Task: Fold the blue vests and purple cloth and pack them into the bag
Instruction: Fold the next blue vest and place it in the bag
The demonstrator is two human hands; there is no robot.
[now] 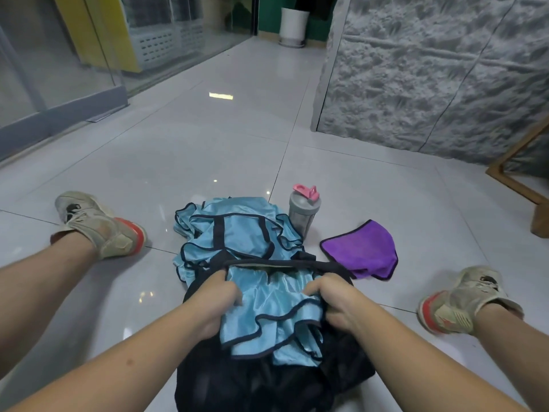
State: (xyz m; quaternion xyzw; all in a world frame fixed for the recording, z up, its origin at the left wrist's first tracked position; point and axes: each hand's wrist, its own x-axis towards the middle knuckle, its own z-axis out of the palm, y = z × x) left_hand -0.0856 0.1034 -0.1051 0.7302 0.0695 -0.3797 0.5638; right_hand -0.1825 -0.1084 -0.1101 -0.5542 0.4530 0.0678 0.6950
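Two hands work a blue vest into the black mesh bag.
The left hand and right hand each pinch the glossy, dark-trimmed vest at the bag mouth; pressing it flat should stop bunching (more vests and the purple cloth lie beyond).

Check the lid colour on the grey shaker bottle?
Pink: the flip-top lid on the translucent grey plastic shaker bottle, clear in the head view.
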